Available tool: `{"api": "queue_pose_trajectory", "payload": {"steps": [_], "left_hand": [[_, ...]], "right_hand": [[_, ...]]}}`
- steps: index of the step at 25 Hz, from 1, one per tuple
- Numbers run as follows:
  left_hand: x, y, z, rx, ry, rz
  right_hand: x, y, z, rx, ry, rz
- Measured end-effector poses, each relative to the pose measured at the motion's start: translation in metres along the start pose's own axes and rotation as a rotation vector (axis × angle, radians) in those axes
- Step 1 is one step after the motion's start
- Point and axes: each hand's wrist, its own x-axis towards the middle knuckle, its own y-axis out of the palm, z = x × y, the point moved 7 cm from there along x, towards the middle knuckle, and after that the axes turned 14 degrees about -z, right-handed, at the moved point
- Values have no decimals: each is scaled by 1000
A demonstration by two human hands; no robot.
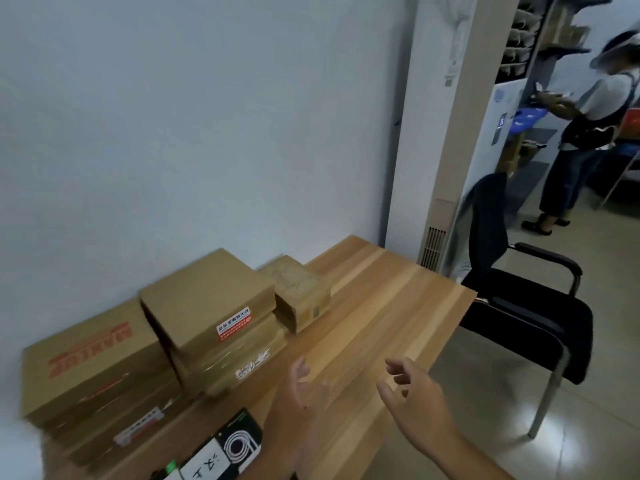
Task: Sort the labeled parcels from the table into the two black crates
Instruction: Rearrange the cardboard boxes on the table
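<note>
While both hands hover empty, fingers spread, the parcels [207, 327] sit stacked on the bench [381, 306] ahead-left; left hand [298, 403] nearer than right hand [412, 400]. Crates unseen.

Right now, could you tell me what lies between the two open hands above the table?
Nothing: in the head view, only bare wooden tabletop shows between the left hand and the right hand; both are empty, with the stacked parcels off to their left.
</note>
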Motion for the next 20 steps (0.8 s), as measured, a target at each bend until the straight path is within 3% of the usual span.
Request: {"api": "queue_pose_trajectory", "payload": {"steps": [5,12,20], "left_hand": [[82,40,-10,3,-35,-82],[173,74,0,-19,-221,-257],[252,131,39,-12,-588,-410]], "right_hand": [[94,31,8,-6,-39,83],[204,83,15,1,-37,220],[343,196,1,43,2,499]]}}
